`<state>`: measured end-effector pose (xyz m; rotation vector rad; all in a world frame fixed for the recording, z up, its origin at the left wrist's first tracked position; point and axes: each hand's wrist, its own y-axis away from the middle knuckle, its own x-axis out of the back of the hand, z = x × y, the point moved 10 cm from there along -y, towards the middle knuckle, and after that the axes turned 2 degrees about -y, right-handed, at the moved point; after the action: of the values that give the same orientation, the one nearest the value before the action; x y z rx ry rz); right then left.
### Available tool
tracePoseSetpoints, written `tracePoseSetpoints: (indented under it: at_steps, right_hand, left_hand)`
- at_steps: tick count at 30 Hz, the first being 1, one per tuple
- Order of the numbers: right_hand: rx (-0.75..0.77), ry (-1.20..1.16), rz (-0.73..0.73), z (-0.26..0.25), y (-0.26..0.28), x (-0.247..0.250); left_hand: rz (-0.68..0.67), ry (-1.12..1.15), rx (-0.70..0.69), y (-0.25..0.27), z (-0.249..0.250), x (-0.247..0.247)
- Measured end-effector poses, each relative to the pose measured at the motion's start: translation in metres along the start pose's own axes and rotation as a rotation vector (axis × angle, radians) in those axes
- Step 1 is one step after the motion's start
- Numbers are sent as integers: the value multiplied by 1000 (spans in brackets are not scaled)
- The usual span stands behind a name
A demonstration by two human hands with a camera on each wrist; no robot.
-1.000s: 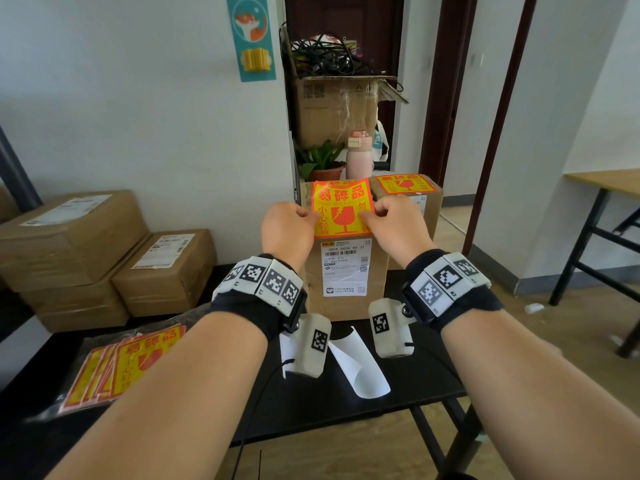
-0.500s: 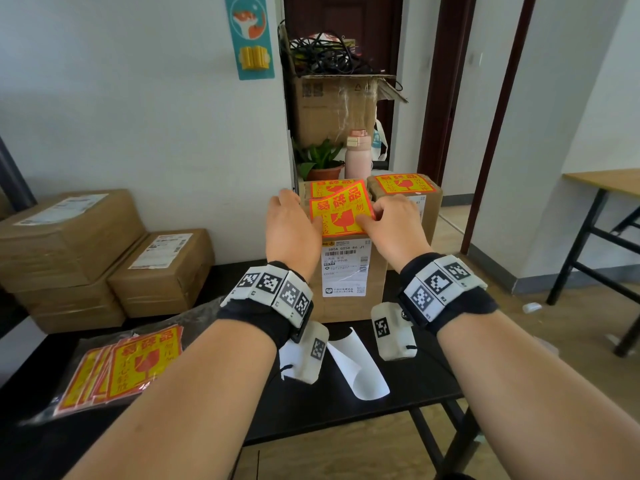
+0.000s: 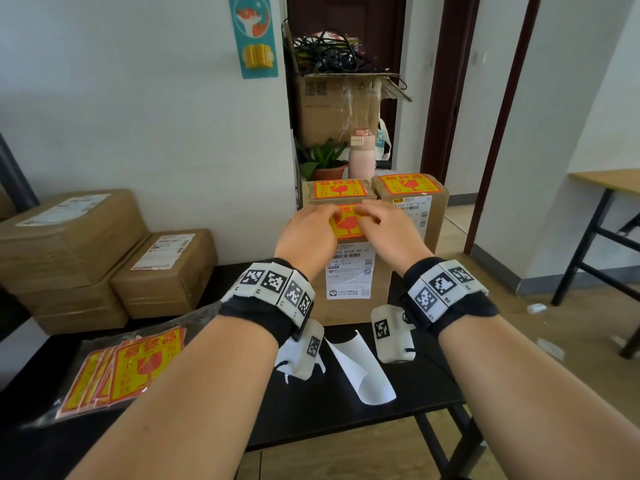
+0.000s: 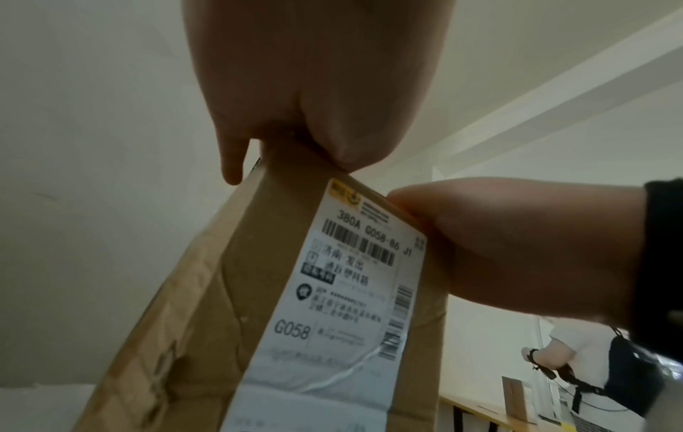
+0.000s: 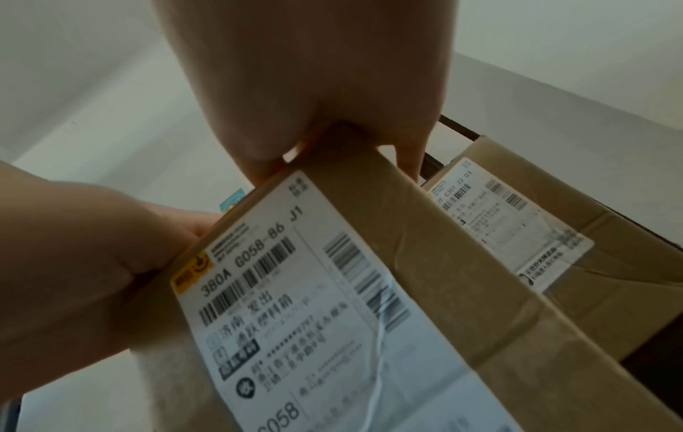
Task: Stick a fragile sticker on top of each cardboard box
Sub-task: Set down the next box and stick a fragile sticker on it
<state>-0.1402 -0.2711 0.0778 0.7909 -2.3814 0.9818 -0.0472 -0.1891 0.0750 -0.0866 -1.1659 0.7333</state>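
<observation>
Both forearms are being stretched forward from the near edge over the black tabletop (image 3: 408, 403), with the left hand (image 3: 306, 233) and the right hand (image 3: 389, 226) being laid palm down, side by side, on the top of the nearest cardboard box (image 3: 353, 306). The fingers of both hands are being kept flat and nearly straight, released rather than clenched, and are being pressed onto the fragile sticker (image 3: 346, 225), nothing being grasped. In the wrist views the heels of both hands are being seen at the box's near top edge. The sticker is being held flat on the box top, with its printed characters towards the far side and the broken-glass symbol towards the near side; its outline is being largely hidden by the hands. It is being shown as yellow with a red border and red print. The box is being stood upright on the tabletop, its long axis vertical and a white shipping label (image 3: 349, 278) facing near. Two further boxes, already stickered, are being stood just behind it.
</observation>
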Motion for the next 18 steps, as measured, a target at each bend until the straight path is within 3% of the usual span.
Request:
tracePoseSetpoints:
  at_steps: [4, 9, 12, 15, 18]
  right_hand:
    - [-4, 53, -23, 7, -7, -2]
    - [21, 89, -6, 24, -15, -9]
    - [6, 74, 7, 26, -14, -8]
    - [6, 132, 32, 26, -11, -8]
    - [-17, 136, 101, 29, -5, -4]
  left_hand:
    - [-34, 95, 0, -5, -11, -8]
    - [28, 107, -9, -8, -11, -8]
    - [3, -32, -65, -6, -4, -10]
    - [-116, -243, -100, -10, -10, -29]
    - [-158, -285, -42, -18, -26, -39]
